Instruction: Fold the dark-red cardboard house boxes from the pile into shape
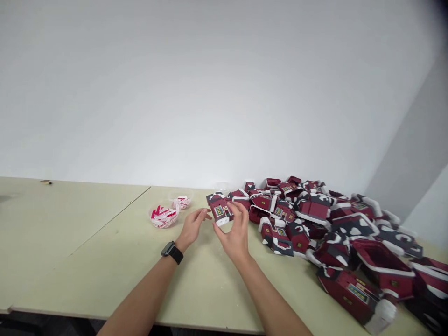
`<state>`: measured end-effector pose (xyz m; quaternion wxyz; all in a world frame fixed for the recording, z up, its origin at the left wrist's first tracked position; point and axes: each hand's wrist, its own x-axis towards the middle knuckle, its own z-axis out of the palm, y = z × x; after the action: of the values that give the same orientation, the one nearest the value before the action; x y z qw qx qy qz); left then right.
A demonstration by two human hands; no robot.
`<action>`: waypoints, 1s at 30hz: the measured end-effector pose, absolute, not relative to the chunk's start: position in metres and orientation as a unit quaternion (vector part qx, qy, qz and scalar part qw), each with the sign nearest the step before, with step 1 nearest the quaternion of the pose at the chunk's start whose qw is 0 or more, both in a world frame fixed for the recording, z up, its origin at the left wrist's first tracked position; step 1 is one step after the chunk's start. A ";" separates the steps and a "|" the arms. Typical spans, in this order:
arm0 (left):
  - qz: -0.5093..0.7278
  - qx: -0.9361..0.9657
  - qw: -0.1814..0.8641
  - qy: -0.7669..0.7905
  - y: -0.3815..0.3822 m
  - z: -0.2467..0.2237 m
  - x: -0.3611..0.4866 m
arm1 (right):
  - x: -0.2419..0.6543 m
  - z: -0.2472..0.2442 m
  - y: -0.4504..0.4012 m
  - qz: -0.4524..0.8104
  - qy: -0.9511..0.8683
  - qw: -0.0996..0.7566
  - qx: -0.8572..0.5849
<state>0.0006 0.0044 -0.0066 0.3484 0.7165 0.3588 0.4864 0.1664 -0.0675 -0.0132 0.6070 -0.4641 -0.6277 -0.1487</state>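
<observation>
My right hand point(236, 233) grips a small dark-red toy house point(220, 209) between the thumb and fingers. The house has a dark roof with white patches, a yellow-and-green window and a white base edge turned towards me. Just left of it is my left hand point(192, 227), with a black watch on the wrist. Its fingers are stretched towards the house and look apart from it, though a light touch cannot be ruled out. Left of both hands stands a clear bowl point(164, 224) of red and white pieces. A smaller clear bowl point(181, 202) with similar pieces sits behind it.
A large heap of similar toy houses point(315, 207) covers the right side of the pale table point(115, 275), some lying with hollow undersides up. Behind the table rises a white wall point(196, 93). A small brown object point(45, 182) lies at the far left, and a seam crosses the tabletop.
</observation>
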 end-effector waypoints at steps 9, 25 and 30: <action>0.530 0.608 0.494 0.326 0.006 -0.013 0.013 | 0.155 -0.027 -0.069 -0.081 -0.683 0.570 -0.450; 0.417 0.786 0.348 0.294 0.005 -0.007 -0.007 | 0.173 -0.017 -0.059 0.450 -0.459 0.660 -0.389; 0.421 0.803 0.123 0.404 0.009 0.011 -0.026 | 0.174 -0.026 -0.052 0.393 -0.457 0.676 -0.423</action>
<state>-0.0265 0.0091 0.0115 0.1228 0.8029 0.4039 0.4209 0.1742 -0.0517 -0.0259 0.6765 -0.4227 -0.4572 0.3933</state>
